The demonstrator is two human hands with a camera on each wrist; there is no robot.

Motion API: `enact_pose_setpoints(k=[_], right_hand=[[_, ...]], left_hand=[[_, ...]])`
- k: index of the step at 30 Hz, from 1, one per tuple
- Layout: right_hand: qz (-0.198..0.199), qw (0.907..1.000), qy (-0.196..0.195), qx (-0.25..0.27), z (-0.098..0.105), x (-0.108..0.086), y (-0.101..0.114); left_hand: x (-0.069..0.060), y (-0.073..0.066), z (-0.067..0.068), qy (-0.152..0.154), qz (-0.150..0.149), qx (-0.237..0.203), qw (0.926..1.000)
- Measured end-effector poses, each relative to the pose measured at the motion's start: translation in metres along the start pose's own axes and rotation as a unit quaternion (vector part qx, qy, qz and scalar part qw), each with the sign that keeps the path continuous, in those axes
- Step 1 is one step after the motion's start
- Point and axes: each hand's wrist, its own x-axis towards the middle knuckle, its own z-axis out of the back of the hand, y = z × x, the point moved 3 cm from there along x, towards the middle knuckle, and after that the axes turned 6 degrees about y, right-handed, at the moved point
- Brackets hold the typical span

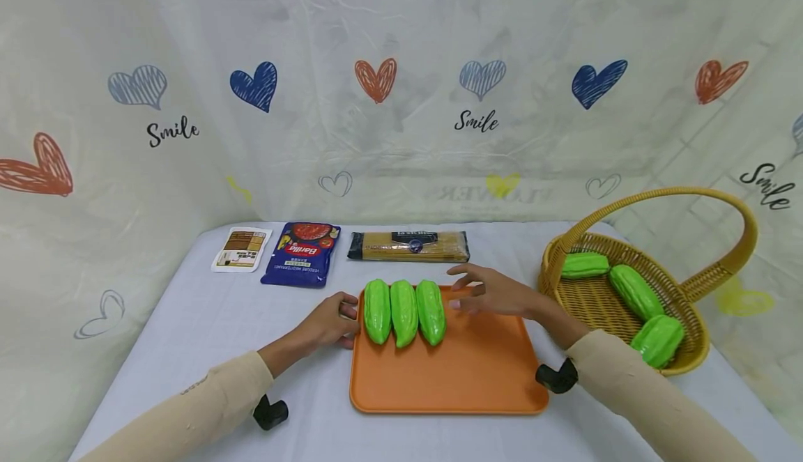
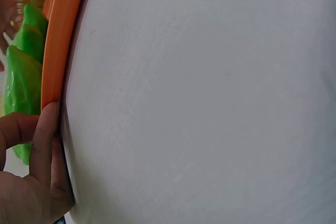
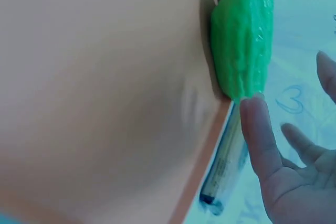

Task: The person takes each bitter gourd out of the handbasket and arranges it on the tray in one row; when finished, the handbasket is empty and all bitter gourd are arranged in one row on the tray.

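Three bright green, ribbed toy bitter gourds (image 1: 404, 313) lie side by side, lengthwise, at the left end of an orange tray (image 1: 452, 378). At the tray's left rim, my left hand (image 1: 330, 320) holds the edge with bent fingers; the left wrist view shows fingertips at the orange rim (image 2: 62, 40) beside the gourds. My right hand (image 1: 492, 291) hovers over the tray's far edge, just right of the third gourd (image 3: 244, 40). Its fingers (image 3: 257, 129) are spread and nothing is in them; one fingertip appears close to the gourd's end, contact unclear.
A wicker basket (image 1: 696, 336) with a tall handle stands right of the tray, holding several more gourds (image 1: 636, 291). Behind the tray lie a spaghetti pack (image 1: 408, 247), a blue sauce pouch (image 1: 302, 256) and a small white-and-brown packet (image 1: 242, 249). A printed curtain hangs behind the table.
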Motion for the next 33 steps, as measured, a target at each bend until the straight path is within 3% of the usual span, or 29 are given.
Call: enact_pose_setpoints(k=[11, 18, 33], right_hand=[[0.019, 0.9973, 0.002, -0.070, 0.016, -0.034, 0.004], [0.017, 0.9977, 0.007, -0.065, 0.022, -0.059, 0.007], [0.052, 0.9946, 0.004, -0.090, 0.041, -0.109, 0.003]], left_hand=[[0.000, -0.001, -0.001, -0.001, -0.001, -0.005, 1.0000], [0.000, 0.000, 0.000, 0.000, 0.000, 0.001, 1.0000], [0.000, 0.000, 0.000, 0.004, 0.009, 0.005, 0.9999]])
